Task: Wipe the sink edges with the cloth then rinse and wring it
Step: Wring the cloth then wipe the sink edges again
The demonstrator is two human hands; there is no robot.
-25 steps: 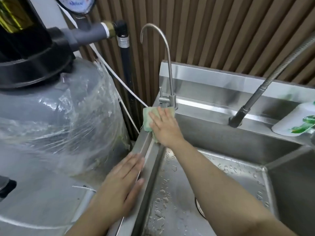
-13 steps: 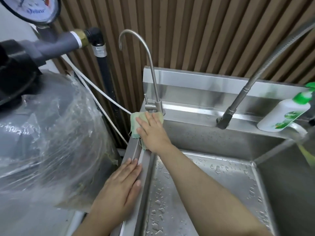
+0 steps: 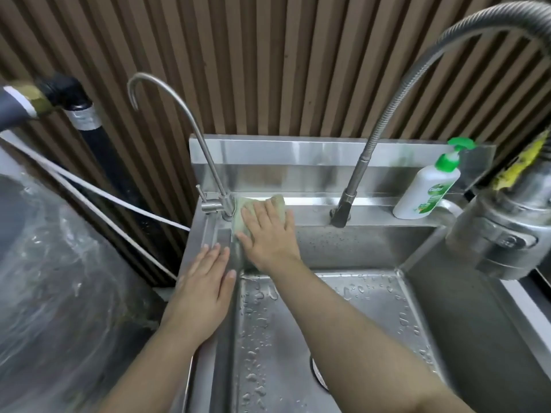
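You have two bare hands in view: your left hand and your right hand. There is one green cloth, one steel sink, two faucets, a thin gooseneck faucet and a flexible hose faucet, one soap bottle, and one plastic-wrapped tank.
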